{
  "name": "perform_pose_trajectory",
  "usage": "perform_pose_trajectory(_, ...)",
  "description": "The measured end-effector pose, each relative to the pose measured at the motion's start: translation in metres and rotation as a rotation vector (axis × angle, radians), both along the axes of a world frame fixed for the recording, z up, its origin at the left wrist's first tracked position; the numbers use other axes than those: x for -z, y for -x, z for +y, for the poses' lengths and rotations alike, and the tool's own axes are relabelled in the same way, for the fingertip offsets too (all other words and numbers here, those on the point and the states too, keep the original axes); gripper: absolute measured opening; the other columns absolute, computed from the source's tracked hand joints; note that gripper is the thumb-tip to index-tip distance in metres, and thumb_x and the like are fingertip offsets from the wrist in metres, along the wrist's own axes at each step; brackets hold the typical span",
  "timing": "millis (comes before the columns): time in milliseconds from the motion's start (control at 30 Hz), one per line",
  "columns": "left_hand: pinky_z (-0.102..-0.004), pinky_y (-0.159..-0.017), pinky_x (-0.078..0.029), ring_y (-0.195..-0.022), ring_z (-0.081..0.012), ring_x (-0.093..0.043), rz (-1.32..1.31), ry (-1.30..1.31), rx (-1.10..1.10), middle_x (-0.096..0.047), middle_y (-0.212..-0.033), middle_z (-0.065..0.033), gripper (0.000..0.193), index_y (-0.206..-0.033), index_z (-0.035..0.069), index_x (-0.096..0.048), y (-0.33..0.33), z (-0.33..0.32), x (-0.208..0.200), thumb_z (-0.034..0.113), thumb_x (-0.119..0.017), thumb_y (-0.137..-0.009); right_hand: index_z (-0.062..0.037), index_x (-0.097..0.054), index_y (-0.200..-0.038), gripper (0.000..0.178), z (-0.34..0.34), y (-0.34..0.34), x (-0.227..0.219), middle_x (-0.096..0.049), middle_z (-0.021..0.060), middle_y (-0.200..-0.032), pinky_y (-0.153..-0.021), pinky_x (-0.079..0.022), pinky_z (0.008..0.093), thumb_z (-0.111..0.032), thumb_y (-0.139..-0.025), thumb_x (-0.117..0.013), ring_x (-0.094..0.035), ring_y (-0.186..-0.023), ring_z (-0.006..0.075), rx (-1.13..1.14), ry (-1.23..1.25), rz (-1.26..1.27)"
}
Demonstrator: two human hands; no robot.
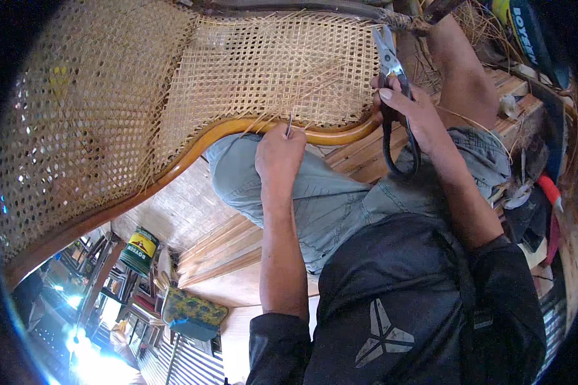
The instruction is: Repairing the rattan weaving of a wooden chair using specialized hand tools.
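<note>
A woven cane panel (257,70) stretches across a curved, varnished wooden frame (218,131) in front of me. Several loose cane strands (324,83) lie over its weave. My left hand (280,154) is closed at the frame's near edge, with a thin metal pointed tool (290,123) poking up from its fingers toward the panel. On the right, my right hand (414,109) grips dark-handled snips (390,61). Their blades point away from me, slightly parted, beside the panel's right end. One long handle loop hangs below that hand.
My bent leg in grey-green trousers (315,192) sits under the frame. Wooden planks (221,250) lie below left, near a green and yellow can (139,250). Another dark can (530,42) lies at far right, close to tangled cane scraps (475,29).
</note>
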State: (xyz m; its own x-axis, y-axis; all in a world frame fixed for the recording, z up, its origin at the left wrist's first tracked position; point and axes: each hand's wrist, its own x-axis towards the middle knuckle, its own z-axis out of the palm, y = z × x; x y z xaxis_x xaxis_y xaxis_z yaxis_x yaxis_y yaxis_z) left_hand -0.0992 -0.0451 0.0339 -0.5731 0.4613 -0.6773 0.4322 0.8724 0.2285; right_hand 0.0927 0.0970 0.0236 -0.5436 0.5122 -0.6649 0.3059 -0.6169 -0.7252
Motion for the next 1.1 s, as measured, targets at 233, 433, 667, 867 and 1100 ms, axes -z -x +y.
perform_pose_trajectory(233,-0.0424,-0.064,-0.043,-0.070,-0.0371,-0.057,-0.063,0.043,-0.049,-0.059,-0.073,-0.0201,0.027,-0.074,0.000,-0.057,-0.004,0.012,-0.007,0.027,-0.054,-0.077,0.0022,-0.051,-0.110,0.045,0.015,0.000,-0.002,-0.051,0.0018,-0.076,-0.064,-0.042,0.0232,-0.035,-0.085,-0.054,-0.051,-0.067,0.0113,0.020,0.037,0.037)
perform_pose_trajectory(433,-0.0399,-0.061,-0.042,-0.063,-0.0332,-0.055,-0.089,0.122,-0.083,-0.057,-0.068,-0.0183,0.028,-0.074,-0.001,-0.056,-0.003,0.018,-0.017,0.027,-0.056,-0.079,-0.0033,-0.054,-0.075,0.045,0.023,0.002,-0.012,-0.050,-0.0007,-0.064,-0.054,-0.041,0.0241,-0.047,-0.085,-0.053,-0.050,-0.060,0.0092,-0.052,0.120,-0.060)
perform_pose_trajectory(667,-0.0378,-0.062,-0.042,-0.065,-0.0307,-0.055,-0.058,0.014,-0.032,-0.057,-0.070,-0.0184,0.028,-0.078,0.000,-0.056,0.018,0.007,-0.034,0.028,-0.059,-0.079,-0.0021,-0.053,-0.076,0.054,0.007,0.003,-0.018,-0.046,0.0003,-0.058,-0.046,-0.039,0.0252,-0.056,-0.082,-0.051,-0.048,-0.052,0.0101,-0.436,0.138,-0.018)
perform_pose_trajectory(867,-0.0351,-0.067,-0.044,-0.072,-0.0251,-0.055,0.271,-0.355,0.037,-0.060,-0.083,-0.0143,0.022,-0.090,-0.001,-0.057,0.021,-0.010,-0.028,0.020,-0.057,-0.082,-0.0004,-0.054,-0.079,0.052,-0.013,0.008,-0.023,-0.050,0.0027,-0.060,-0.047,-0.040,0.0273,-0.053,-0.082,-0.051,-0.051,-0.052,0.0116,-0.704,-0.036,-0.114)
perform_pose_trajectory(1100,-0.0420,-0.071,-0.046,-0.083,-0.0344,-0.057,0.230,-0.427,0.104,-0.055,-0.097,-0.0164,0.025,-0.104,0.002,-0.054,-0.021,-0.021,-0.039,0.013,-0.056,-0.082,0.0003,-0.054,-0.078,0.047,-0.027,0.004,-0.033,-0.054,0.0043,-0.057,-0.043,-0.042,0.0278,-0.046,-0.085,-0.051,-0.054,-0.045,0.0134,-0.902,0.216,-0.210)
